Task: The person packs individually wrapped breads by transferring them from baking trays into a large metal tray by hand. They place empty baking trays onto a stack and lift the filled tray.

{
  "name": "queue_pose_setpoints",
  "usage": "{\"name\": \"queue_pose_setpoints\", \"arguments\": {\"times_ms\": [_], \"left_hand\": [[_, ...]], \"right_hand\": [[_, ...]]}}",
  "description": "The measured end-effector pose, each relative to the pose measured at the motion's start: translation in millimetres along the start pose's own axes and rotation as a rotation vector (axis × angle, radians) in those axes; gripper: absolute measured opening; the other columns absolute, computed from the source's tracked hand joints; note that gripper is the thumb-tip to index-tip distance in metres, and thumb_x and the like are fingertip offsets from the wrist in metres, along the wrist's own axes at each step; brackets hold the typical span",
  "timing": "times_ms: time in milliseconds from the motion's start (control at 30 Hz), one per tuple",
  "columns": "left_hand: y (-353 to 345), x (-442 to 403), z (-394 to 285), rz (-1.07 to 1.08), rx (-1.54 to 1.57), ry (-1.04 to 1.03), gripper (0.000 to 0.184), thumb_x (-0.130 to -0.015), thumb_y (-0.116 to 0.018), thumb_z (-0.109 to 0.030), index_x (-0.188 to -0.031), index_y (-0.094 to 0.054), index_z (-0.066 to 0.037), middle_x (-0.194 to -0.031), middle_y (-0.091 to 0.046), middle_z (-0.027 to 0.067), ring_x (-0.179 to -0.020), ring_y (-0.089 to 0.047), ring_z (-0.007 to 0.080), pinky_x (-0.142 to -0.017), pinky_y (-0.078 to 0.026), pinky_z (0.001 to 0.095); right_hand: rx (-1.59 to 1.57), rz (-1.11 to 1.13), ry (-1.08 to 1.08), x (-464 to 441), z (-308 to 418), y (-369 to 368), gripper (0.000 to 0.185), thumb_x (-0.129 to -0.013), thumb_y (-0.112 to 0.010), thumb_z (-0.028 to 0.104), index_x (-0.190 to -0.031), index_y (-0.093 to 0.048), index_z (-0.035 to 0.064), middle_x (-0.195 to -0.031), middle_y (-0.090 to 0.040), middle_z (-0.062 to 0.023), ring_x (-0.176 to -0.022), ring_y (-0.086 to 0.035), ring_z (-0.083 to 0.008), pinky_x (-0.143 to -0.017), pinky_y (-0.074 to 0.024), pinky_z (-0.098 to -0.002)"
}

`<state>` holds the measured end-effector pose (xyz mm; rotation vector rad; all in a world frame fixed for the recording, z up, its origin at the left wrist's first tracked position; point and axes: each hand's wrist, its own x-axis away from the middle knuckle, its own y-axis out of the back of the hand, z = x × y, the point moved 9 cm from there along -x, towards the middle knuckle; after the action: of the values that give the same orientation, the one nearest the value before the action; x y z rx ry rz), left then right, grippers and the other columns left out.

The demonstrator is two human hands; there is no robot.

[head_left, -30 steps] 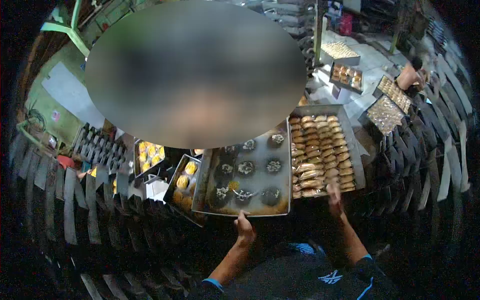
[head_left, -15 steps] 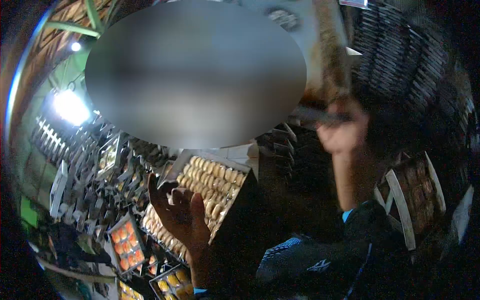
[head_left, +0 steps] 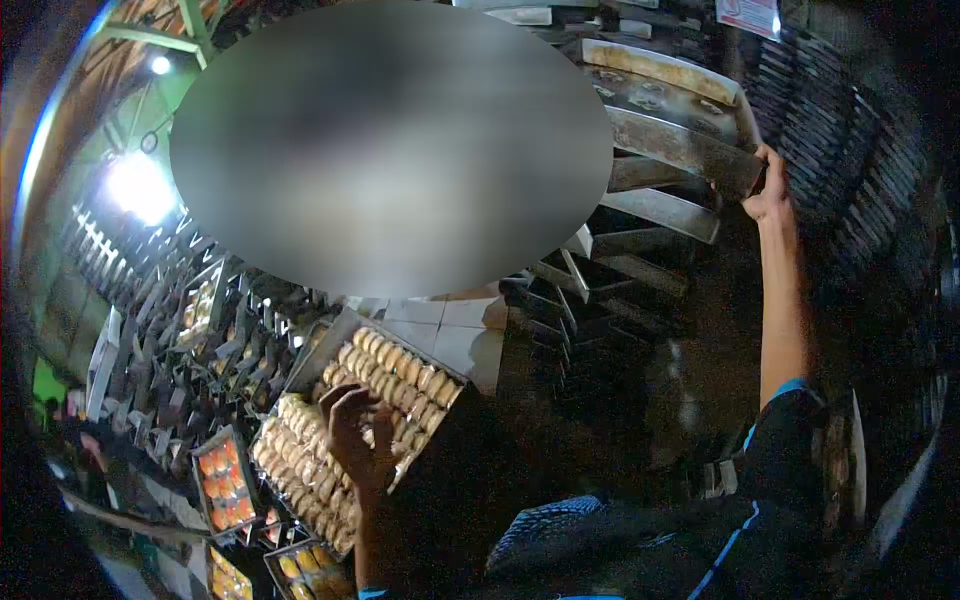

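The left hand [head_left: 362,450] is released, fingers loosely bent, in front of a bun tray [head_left: 322,350] filled with rows of buns [head_left: 395,365]; contact cannot be determined. Farther out, the right hand [head_left: 770,190] grasps the near corner of a metal tray [head_left: 670,138], positioned above stacked trays [head_left: 665,212].

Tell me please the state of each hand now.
Left hand: open, loosely curled, apparently empty; bread shows behind it.
Right hand: closed on the corner of a metal tray.
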<state>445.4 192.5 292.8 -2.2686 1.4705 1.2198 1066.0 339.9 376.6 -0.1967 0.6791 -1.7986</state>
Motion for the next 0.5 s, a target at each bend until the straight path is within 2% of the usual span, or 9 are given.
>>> {"name": "queue_pose_setpoints", "arguments": {"times_ms": [67, 167, 233, 267, 300, 333, 433, 467, 500], "left_hand": [[20.6, 15.1, 18.5, -0.017, -0.226, 0.040, 0.026, -0.081, -0.060, -0.022, -0.093, -0.055, 0.001, -0.094, -0.053, 0.0107, -0.079, -0.054, 0.0186, -0.071, -0.044, 0.0285], [88.2, 68.5, 80.5, -0.109, -0.362, 0.116, 0.026, -0.083, -0.057, -0.024, -0.093, -0.055, 0.000, -0.087, -0.053, 0.0103, -0.077, -0.052, 0.0188, -0.071, -0.042, 0.0298], [147.9, 132.4, 120.4, -0.317, -0.593, 0.343, 0.013, -0.076, -0.058, -0.011, -0.081, -0.054, -0.001, -0.076, -0.046, 0.0068, -0.069, -0.045, 0.0180, -0.058, -0.038, 0.0287], [173.4, 168.2, 144.5, -0.373, -0.448, 0.447, 0.017, -0.077, -0.060, -0.015, -0.080, -0.052, 0.000, -0.075, -0.046, 0.0073, -0.069, -0.045, 0.0184, -0.060, -0.039, 0.0296], [201.8, 226.2, 172.4, -0.543, -0.400, 0.661, 0.017, -0.078, -0.059, -0.015, -0.080, -0.052, 0.000, -0.074, -0.048, 0.0080, -0.067, -0.046, 0.0193, -0.061, -0.040, 0.0316], [239.7, 290.9, 191.3, -0.645, -0.746, 0.588, 0.014, -0.078, -0.057, -0.013, -0.080, -0.051, 0.000, -0.073, -0.051, 0.0090, -0.064, -0.047, 0.0187, -0.061, -0.041, 0.0331], [295.7, 483.3, 219.7, -0.985, -0.763, 1.000, 0.018, -0.078, -0.056, -0.015, -0.087, -0.051, 0.000, -0.075, -0.051, 0.0102, -0.063, -0.050, 0.0227, -0.065, -0.044, 0.0340], [303.6, 575.7, 226.6, -1.066, -0.790, 1.439, 0.020, -0.079, -0.054, -0.017, -0.087, -0.050, 0.000, -0.074, -0.052, 0.0108, -0.067, -0.052, 0.0226, -0.067, -0.044, 0.0391], [297.3, 632.4, 219.9, -1.057, -0.559, 1.661, 0.033, -0.077, -0.056, -0.020, -0.100, -0.052, 0.003, -0.089, -0.057, 0.0158, -0.082, -0.056, 0.0271, -0.076, -0.044, 0.0435]], "right_hand": [[0.041, -0.196, 0.010, -35.1, -3.2, 38.7, 0.033, -0.069, -0.059, 0.038, -0.086, -0.059, 0.0098, -0.089, -0.063, -0.0089, -0.075, -0.059, -0.0283, -0.067, -0.0498, -0.0463], [0.019, -0.082, -0.031, -64.1, -8.3, 51.8, 0.037, -0.070, -0.061, 0.033, -0.094, -0.060, 0.0062, -0.095, -0.062, -0.0097, -0.082, -0.059, -0.0271, -0.074, -0.0492, -0.0412], [0.044, -0.075, -0.004, -47.5, -7.1, 23.7, 0.036, -0.077, -0.056, 0.029, -0.102, -0.059, 0.0025, -0.103, -0.061, -0.0126, -0.092, -0.058, -0.0285, -0.081, -0.0477, -0.0416], [0.057, -0.028, -0.006, -59.7, -7.7, 39.4, 0.042, -0.083, -0.052, 0.026, -0.115, -0.050, -0.0006, -0.112, -0.056, -0.0150, -0.097, -0.056, -0.0302, -0.081, -0.0474, -0.0450], [0.268, 0.064, 0.134, -50.3, -3.7, 16.2, 0.040, -0.084, -0.056, 0.022, -0.115, -0.052, -0.0020, -0.110, -0.057, -0.0165, -0.094, -0.057, -0.0281, -0.078, -0.0486, -0.0403], [0.411, 0.074, 0.214, -41.9, -16.4, -6.8, 0.039, -0.083, -0.056, 0.022, -0.115, -0.052, -0.0021, -0.109, -0.057, -0.0163, -0.093, -0.057, -0.0277, -0.077, -0.0485, -0.0399], [0.734, 0.086, 0.313, -5.0, -98.5, -89.3, 0.038, -0.083, -0.056, 0.021, -0.113, -0.053, -0.0021, -0.107, -0.058, -0.0156, -0.092, -0.057, -0.0264, -0.077, -0.0483, -0.0385], [0.839, 0.109, 0.329, 6.0, -132.1, -115.0, 0.038, -0.083, -0.057, 0.020, -0.113, -0.053, -0.0021, -0.106, -0.058, -0.0154, -0.091, -0.057, -0.0260, -0.077, -0.0482, -0.0380], [0.940, 0.146, 0.344, 17.8, -165.4, -138.6, 0.037, -0.083, -0.057, 0.020, -0.113, -0.053, -0.0022, -0.106, -0.058, -0.0152, -0.091, -0.057, -0.0256, -0.077, -0.0481, -0.0375]]}}
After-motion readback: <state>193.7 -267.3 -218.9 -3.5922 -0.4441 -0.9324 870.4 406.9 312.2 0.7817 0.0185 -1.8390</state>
